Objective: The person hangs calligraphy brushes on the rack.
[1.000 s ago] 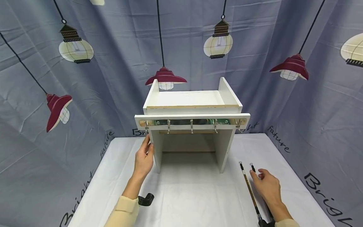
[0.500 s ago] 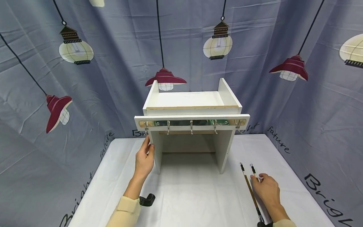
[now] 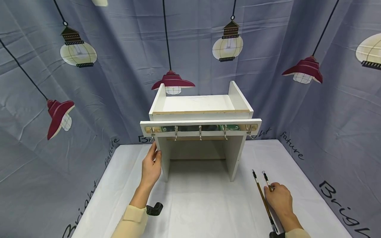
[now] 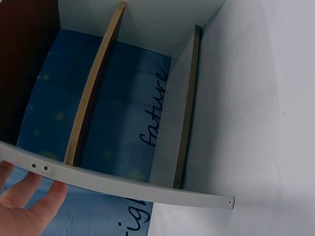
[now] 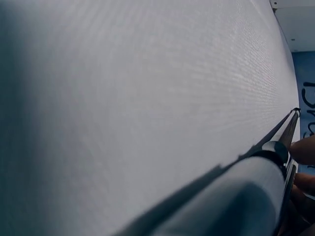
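A small white shelf (image 3: 200, 103) stands on the table, with a row of metal hooks (image 3: 200, 133) along its front board. My left hand (image 3: 151, 168) touches the shelf's left side panel (image 3: 162, 158), fingers extended. In the left wrist view its fingertips (image 4: 53, 194) meet the panel's front edge. On the right lie two calligraphy brushes with hanging loops. My right hand (image 3: 279, 199) pinches the right-hand calligraphy brush (image 3: 266, 177) below its loop end; its lower part is hidden. Beside it, the other brush (image 3: 262, 195) lies on the cloth.
White cloth covers the table (image 3: 190, 208). A blue-grey curtain (image 3: 119, 82) printed with lamps surrounds its back and sides. Below the hook board, the shelf has an open space between its two side panels. Black wrist mounts (image 3: 154, 209) sit on both forearms.
My right hand has lowered slightly, and its thumb and finger have closed on the right-hand calligraphy brush, showing more of its loop end. The left hand stays at the shelf's side panel.
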The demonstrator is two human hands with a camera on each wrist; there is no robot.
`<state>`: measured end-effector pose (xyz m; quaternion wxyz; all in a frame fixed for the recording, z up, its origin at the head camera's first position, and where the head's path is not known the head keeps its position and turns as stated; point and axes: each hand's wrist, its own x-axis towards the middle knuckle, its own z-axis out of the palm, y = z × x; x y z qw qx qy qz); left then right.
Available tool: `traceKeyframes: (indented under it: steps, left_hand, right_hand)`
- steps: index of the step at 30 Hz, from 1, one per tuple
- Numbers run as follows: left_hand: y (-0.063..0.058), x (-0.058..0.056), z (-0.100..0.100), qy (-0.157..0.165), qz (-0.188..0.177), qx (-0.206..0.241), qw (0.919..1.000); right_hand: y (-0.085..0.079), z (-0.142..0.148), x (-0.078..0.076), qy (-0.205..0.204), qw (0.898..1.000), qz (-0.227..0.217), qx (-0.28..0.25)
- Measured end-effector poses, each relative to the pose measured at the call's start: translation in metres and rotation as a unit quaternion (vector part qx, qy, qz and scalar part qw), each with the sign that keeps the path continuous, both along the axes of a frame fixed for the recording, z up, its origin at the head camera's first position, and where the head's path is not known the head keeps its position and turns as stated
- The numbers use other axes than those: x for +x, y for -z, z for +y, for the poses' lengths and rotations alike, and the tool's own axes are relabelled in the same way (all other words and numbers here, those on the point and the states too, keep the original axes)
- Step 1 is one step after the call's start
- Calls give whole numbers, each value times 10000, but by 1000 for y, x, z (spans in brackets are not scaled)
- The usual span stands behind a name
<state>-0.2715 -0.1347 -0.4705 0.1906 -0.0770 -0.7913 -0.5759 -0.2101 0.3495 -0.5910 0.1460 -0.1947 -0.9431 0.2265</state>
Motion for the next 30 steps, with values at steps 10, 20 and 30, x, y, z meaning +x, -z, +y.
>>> traceKeyframes:
  steps: [10,20,30]
  left_hand:
    - [-1,0,-1,90,56,27,9999]
    - [0,0,-1,102,119,-70,9999]
    - [0,0,-2,94,151,-28,9998]
  right_hand:
    - [-1,-1,0,-137,9996,33,230]
    - [3,3,1,-175,9997,49,185]
    - [-4,2,6,-302,9993,197,56]
